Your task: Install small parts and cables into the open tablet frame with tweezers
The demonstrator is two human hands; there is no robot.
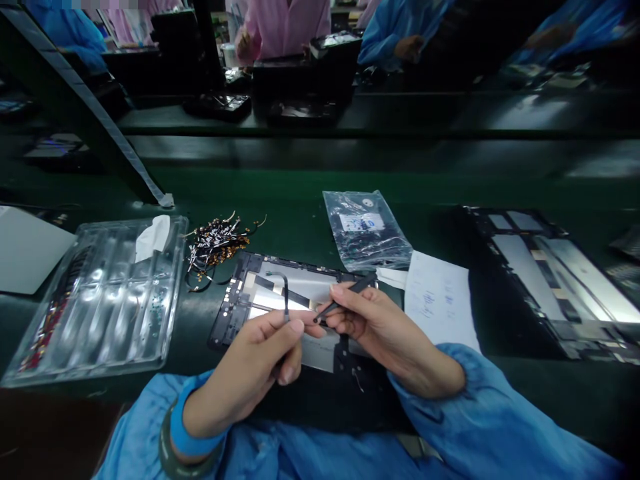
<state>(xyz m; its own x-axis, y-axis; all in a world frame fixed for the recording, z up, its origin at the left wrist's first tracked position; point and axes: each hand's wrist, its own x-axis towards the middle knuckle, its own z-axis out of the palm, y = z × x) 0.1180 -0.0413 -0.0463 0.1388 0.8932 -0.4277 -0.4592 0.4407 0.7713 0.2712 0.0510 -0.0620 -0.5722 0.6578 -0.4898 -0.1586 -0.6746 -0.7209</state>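
Two bare hands in blue sleeves are seen working over an opened tablet shell (235,300) on a dark green bench.

A thin black cable (285,293) is pinched between thumb and forefinger of the left hand (260,360), and it curves up over the shell's silver inside. Black tweezers (350,293) are gripped by the closed fingers of the right hand (380,327), with the tips brought close to the left thumb. The shell lies flat directly under both hands. A clear plastic tray (100,300) is placed to the left, and a heap of small cables (215,243) is piled just behind the shell. A clear bag (365,230) and a paper sheet (440,300) are laid to the right, with a second opened shell (550,280) farther right.
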